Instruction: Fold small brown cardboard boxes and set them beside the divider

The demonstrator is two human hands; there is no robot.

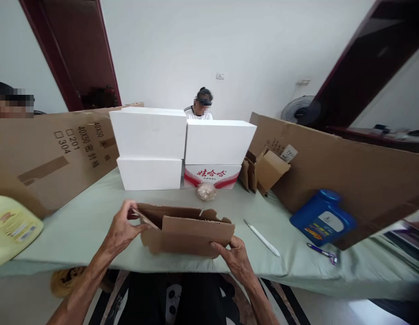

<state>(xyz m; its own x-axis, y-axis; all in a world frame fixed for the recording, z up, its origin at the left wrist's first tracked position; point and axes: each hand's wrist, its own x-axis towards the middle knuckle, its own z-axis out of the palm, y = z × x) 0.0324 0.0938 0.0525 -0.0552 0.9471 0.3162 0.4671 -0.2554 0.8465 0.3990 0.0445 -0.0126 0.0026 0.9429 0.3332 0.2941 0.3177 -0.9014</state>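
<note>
- Left fingers [141, 228] pinch the box [192, 237], right fingers [217, 247] its other end, at the front of the desk [267, 267].
- Too hard a squeeze could crease it imo.
- Right-side slip might knock the white tool [263, 239].

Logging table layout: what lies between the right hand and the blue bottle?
In the head view, a slim white tool lies on the tablecloth between the right hand and the blue bottle.
</note>
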